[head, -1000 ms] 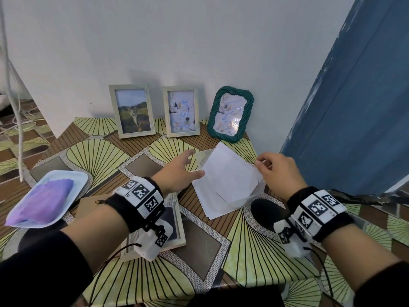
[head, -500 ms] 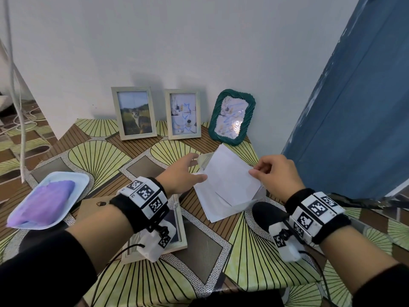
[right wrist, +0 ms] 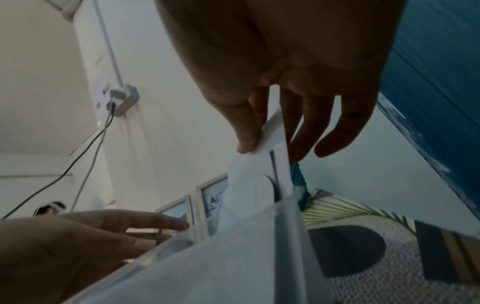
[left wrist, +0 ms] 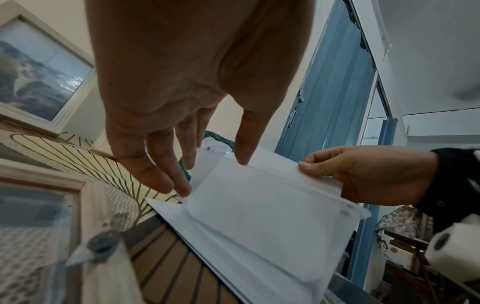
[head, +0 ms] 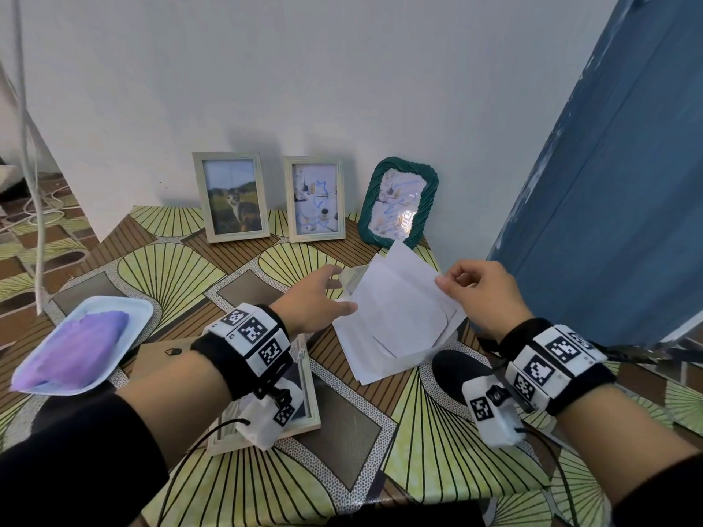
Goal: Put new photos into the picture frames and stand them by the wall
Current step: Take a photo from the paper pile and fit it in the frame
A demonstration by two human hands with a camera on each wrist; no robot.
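Note:
A stack of white photo sheets point(head: 395, 310) in a clear sleeve lies at the table's back right. My right hand point(head: 475, 294) pinches the right edge of the top sheet point(left wrist: 262, 203) between thumb and forefinger and holds it lifted. My left hand point(head: 315, 302) is open, its straight fingertips point(left wrist: 182, 189) touching the sheets' left edge. An empty light wooden frame point(head: 304, 405) lies flat under my left wrist. Three frames stand by the wall: a cat photo frame point(head: 232, 197), a second wooden frame point(head: 315, 199) and a green woven frame point(head: 399, 203).
A white tray point(head: 114, 359) with a purple cloth point(head: 76, 348) sits at the left. A brown backing board point(head: 167, 355) lies beside the flat frame. A blue door point(head: 608, 184) stands to the right. Cables hang at the far left.
My right hand has drawn the pinched sheet edge slightly up and leftward. My left hand has slid forward until its fingers reach the sheets' left edge.

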